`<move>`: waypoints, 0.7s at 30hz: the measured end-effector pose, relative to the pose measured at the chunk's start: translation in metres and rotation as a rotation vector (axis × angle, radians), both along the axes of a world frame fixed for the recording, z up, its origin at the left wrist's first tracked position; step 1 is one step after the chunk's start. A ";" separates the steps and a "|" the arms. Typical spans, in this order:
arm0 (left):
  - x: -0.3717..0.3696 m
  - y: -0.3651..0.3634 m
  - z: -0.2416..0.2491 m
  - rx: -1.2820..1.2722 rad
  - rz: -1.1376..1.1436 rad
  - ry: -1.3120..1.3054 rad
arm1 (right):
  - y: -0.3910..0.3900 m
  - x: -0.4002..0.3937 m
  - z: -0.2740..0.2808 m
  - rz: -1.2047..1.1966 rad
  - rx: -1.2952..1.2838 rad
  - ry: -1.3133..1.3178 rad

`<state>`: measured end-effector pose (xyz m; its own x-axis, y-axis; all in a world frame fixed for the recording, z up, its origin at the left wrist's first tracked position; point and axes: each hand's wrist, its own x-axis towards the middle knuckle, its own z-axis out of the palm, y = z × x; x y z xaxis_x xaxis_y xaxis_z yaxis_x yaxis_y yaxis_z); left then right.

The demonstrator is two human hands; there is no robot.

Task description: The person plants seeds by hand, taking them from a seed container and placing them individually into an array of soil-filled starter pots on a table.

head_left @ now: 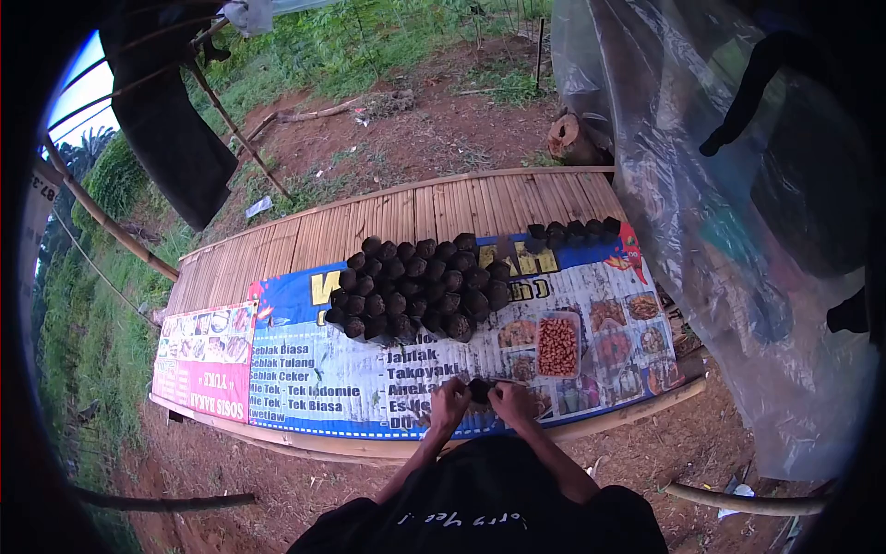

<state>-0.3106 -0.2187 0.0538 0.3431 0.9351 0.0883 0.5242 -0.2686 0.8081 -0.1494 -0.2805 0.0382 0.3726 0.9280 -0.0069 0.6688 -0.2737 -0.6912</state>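
Observation:
Near the front edge of the low table, my left hand [449, 403] and my right hand [513, 403] are close together, fingers closed on either side of a small black planting bag [479, 391]. A thin pale strip shows by the right fingers, too small to name. Beyond my hands stands a cluster of black planting bags [411, 288], seemingly filled with dark soil. Just past my right hand, a clear plastic tub [559, 372] holds reddish-brown seeds [557, 345].
A printed banner [305, 392] covers much of the bamboo-slat table [397, 217]. Several more black bags [572, 233] line its far right. Clear plastic sheeting [683, 185] hangs at right, dark cloth [171, 129] at upper left. A hollow log [572, 138] lies behind the table.

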 end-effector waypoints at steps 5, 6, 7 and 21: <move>0.000 -0.008 -0.010 -0.058 0.040 -0.028 | -0.003 -0.001 0.003 -0.009 0.005 0.033; 0.001 -0.010 -0.013 -0.088 0.074 -0.013 | -0.004 0.000 -0.001 -0.018 -0.018 0.055; 0.001 -0.010 -0.007 -0.074 0.075 -0.022 | -0.001 0.002 -0.002 -0.029 -0.033 0.073; -0.003 -0.007 -0.007 -0.069 0.039 0.052 | 0.002 0.004 -0.012 -0.013 -0.039 0.053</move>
<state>-0.3135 -0.2254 0.0470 0.3087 0.9511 0.0068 0.5746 -0.1922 0.7956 -0.1453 -0.2785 0.0260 0.3831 0.9216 -0.0627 0.6279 -0.3096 -0.7141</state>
